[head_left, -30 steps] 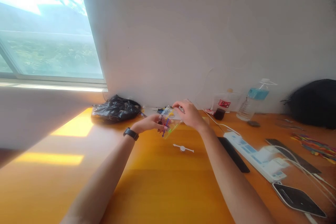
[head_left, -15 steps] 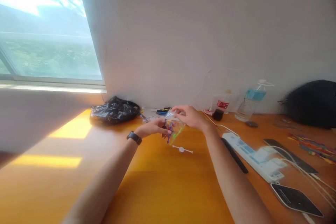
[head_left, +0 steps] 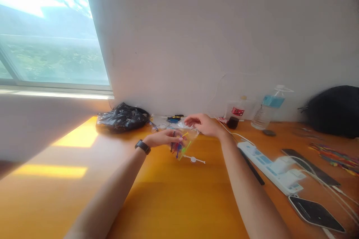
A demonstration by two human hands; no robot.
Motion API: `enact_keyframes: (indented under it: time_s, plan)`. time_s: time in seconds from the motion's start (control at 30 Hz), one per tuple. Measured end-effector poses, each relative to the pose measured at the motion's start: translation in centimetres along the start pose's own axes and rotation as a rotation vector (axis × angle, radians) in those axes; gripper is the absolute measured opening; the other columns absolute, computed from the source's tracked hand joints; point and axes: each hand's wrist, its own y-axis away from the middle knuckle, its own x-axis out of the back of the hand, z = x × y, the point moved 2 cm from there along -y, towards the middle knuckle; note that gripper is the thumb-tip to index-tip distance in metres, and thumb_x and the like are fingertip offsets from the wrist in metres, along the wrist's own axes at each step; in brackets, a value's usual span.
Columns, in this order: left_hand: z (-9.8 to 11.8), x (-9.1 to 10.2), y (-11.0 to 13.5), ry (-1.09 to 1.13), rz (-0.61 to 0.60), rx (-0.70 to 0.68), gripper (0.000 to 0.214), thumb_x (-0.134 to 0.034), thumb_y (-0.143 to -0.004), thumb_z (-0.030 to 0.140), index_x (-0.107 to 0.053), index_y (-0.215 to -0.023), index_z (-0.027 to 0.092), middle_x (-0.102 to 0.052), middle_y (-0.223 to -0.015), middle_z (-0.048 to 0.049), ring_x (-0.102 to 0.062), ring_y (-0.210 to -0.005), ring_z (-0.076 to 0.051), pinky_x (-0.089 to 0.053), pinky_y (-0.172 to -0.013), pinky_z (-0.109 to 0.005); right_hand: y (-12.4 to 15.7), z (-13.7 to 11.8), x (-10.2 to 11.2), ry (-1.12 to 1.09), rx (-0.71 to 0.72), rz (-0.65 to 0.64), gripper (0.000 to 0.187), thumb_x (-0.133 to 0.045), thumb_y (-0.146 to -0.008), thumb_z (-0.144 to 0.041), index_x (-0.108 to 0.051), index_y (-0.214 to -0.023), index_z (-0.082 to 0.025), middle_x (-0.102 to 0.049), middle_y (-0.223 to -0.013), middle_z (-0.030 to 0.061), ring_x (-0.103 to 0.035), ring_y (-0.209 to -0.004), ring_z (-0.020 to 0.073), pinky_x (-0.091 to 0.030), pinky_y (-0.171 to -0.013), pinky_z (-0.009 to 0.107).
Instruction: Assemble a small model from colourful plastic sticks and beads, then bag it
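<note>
My left hand (head_left: 162,138), with a dark watch on its wrist, grips a clear plastic bag (head_left: 191,134) from the left side. Inside the bag are small coloured plastic pieces (head_left: 178,148) in blue, red, yellow and green; their exact shapes are blurred. My right hand (head_left: 204,124) is closed at the bag's upper edge, fingers bent toward its opening. A white thin plastic piece with a round middle (head_left: 193,160) lies on the table just in front of the bag.
A black plastic bag (head_left: 123,117) sits at the back left. On the right are a white power strip (head_left: 265,164) with cables, a phone (head_left: 316,213), a large clear bottle (head_left: 262,115), a dark bag (head_left: 333,110) and several coloured strips (head_left: 336,158). Small tools (head_left: 175,118) lie by the wall.
The plastic bag and its pieces have dropped slightly and tilted toward me. My right fingers have shifted a little along the bag's upper edge. The white piece has barely moved.
</note>
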Motion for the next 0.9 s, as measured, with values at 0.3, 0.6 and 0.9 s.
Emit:
enact_keyframes:
  time_s: [0.3,0.6,0.9]
  plan:
    - [-0.8,3.2,1.9,0.016,0.245,0.079,0.05,-0.076,-0.082,0.058,-0.071,-0.099,0.011,-0.072,-0.075,-0.007,-0.066,-0.06,-0.014,-0.049,-0.057,-0.024,1.7,3.8,-0.1,0.362,-0.431,-0.553,0.039,-0.085,-0.062,-0.055,-0.08,-0.08,-0.021,-0.078,-0.086,0.0045,-0.069,-0.083,0.0219,-0.046,-0.065,0.026]
    - [-1.7,4.0,2.3,-0.002,0.248,0.154,0.048,-0.078,-0.079,0.058,-0.069,-0.093,0.013,-0.072,-0.071,-0.006,-0.066,-0.06,-0.015,-0.049,-0.056,-0.025,1.3,6.4,-3.2,0.181,-0.545,-0.806,0.045,-0.088,-0.053,-0.054,-0.078,-0.076,-0.017,-0.076,-0.075,0.0054,-0.072,-0.082,0.0213,-0.048,-0.073,0.026]
    - [-1.2,3.7,2.1,0.002,0.172,0.114,0.05,-0.08,-0.079,0.054,-0.069,-0.103,0.012,-0.073,-0.077,-0.0067,-0.067,-0.062,-0.014,-0.052,-0.059,-0.023,1.6,1.8,2.9,0.119,-0.138,0.012,0.042,-0.061,-0.088,-0.058,-0.073,-0.096,-0.018,-0.071,-0.083,0.0041,-0.06,-0.076,0.0178,-0.045,-0.068,0.028]
